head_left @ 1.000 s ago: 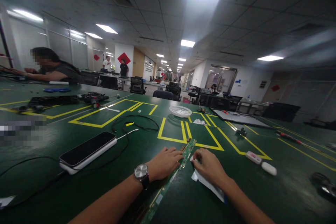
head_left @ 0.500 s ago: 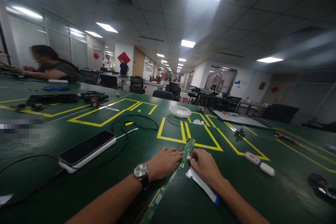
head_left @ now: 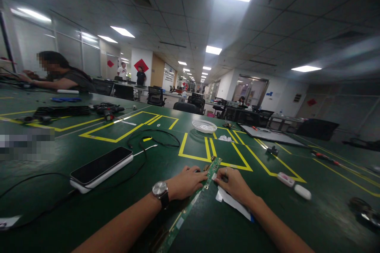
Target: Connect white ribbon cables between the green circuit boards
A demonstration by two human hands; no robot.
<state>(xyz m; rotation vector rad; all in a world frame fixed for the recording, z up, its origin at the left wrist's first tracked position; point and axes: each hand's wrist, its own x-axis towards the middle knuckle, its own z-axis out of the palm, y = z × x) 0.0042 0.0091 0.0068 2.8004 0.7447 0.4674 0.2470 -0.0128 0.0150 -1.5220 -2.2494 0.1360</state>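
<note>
A flat black phone (head_left: 99,168) lies on a white slab at the left of the green table (head_left: 297,221). The left hand (head_left: 185,182), watch on its wrist, lies palm down with curled fingers pressing a long, narrow green board (head_left: 192,201). The board lies flat mid-table, between both hands. The right hand (head_left: 233,185) pinches the board's edge and rests on white paper (head_left: 234,202).

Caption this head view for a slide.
Two hands, left hand and right hand, press a long green circuit strip on a green table.
</note>
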